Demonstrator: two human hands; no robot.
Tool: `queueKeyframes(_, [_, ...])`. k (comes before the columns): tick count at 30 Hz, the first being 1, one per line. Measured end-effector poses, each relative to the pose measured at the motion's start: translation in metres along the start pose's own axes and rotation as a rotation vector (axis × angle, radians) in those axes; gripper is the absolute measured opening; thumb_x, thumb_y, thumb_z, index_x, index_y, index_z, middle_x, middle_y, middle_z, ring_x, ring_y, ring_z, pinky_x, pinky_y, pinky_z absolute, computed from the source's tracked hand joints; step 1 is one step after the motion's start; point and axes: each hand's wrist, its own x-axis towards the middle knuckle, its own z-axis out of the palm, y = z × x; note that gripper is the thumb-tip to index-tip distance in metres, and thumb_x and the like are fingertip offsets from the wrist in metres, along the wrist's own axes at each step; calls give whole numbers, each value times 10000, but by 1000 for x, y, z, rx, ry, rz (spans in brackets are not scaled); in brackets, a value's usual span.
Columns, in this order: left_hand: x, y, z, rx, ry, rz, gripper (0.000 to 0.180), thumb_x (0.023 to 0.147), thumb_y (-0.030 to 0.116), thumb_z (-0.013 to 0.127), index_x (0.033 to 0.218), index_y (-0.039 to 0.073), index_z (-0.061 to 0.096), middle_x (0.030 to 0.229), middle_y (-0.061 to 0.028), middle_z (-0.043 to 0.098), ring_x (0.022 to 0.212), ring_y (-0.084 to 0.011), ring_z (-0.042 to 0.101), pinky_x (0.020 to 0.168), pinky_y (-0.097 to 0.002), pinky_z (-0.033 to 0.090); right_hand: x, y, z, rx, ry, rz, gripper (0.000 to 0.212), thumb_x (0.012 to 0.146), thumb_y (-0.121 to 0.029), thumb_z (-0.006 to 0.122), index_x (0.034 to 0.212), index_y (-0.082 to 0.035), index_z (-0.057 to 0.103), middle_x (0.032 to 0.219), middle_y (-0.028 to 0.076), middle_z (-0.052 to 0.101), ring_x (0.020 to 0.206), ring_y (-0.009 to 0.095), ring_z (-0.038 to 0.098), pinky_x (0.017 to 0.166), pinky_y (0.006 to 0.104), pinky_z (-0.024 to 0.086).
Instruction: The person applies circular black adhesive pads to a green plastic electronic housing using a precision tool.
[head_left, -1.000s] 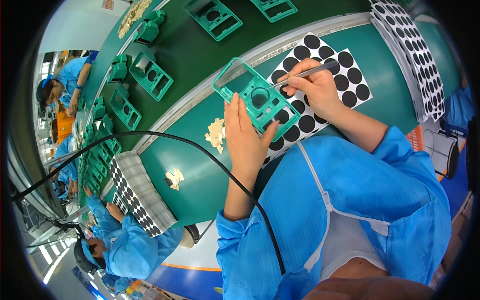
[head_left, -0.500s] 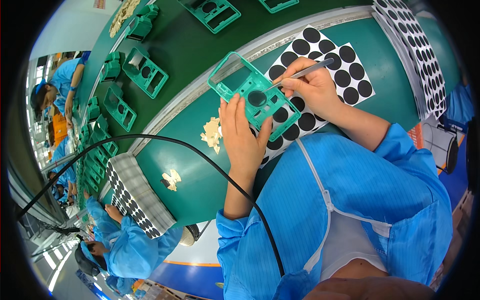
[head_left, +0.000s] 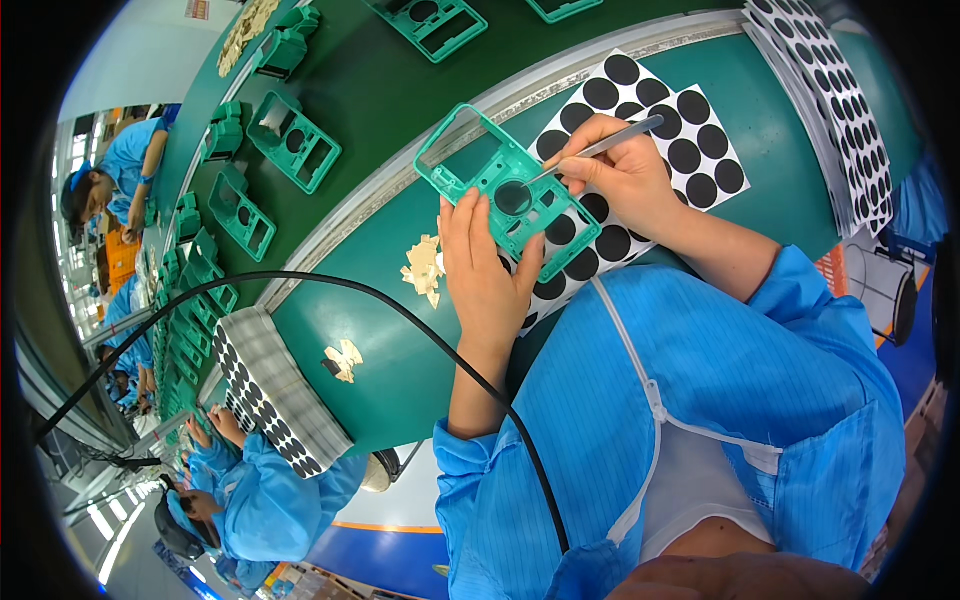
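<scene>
My left hand (head_left: 480, 262) is closed on a green plastic housing (head_left: 457, 150), gripping its near side between thumb and fingers. The housing has a large rectangular opening at its far end and a black round disc (head_left: 513, 198) set in its middle. Between the thumb and fingers of my right hand (head_left: 625, 178) is a pair of metal tweezers (head_left: 622, 137), its tip touching or just above the disc's edge. Beneath the housing and my right hand lie white sheets of black round stickers (head_left: 711, 142).
On the left runs a conveyor (head_left: 350, 95) carrying several green housings (head_left: 293, 142), behind a pale metal rail (head_left: 345, 232). Sticker-sheet stacks stand at right (head_left: 835, 115) and lower left (head_left: 280, 390). Cream paper scraps (head_left: 423, 270) lie nearby. A black cable (head_left: 400, 300) crosses the view. Co-workers (head_left: 275, 490) sit left.
The housings on the conveyor have shifted slightly to the right. The co-worker at lower left has moved their hands. My hands, the housing and the tweezers have hardly moved.
</scene>
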Motion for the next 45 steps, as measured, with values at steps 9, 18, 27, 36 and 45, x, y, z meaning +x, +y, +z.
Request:
queueKeyframes(9, [-3,1,-3,-14,1,-23,582,719,179,782,1202,-16,520,1309,-192,470,1277,-477,386,1028,-523,363,-1,1,3,-32,-14,-18,54,872,-34,639,888,3,603,789,34,593,652,72,568,604,203,469])
queueKeyframes(18, [-2,5,-2,-6,-5,-12,345,726,166,772,1027,62,638,1296,-177,475,1271,-492,388,997,-526,386,-3,0,2,-72,5,-15,67,871,-55,646,880,-2,607,791,34,597,654,74,577,602,209,470])
queueKeyframes(27, [0,6,-3,-19,-12,-23,328,728,150,771,1017,63,642,1291,-176,474,1277,-491,384,974,-505,407,-1,0,2,-70,18,-8,75,866,-55,653,881,-5,600,782,38,598,642,75,572,591,211,468])
queueKeyframes(36, [2,7,-4,-33,-29,-38,319,731,162,780,1001,67,637,1241,-153,473,1260,-487,393,966,-519,413,-4,-3,1,-1,-18,-29,68,880,-44,639,897,-7,584,787,37,597,645,69,557,585,202,460])
queueKeyframes(45, [2,8,-4,-82,-42,-76,319,735,167,779,1003,69,637,1235,-140,472,1285,-479,367,983,-518,396,-6,-3,0,34,-44,-21,61,891,-50,631,903,-12,585,792,34,607,620,55,526,555,186,427])
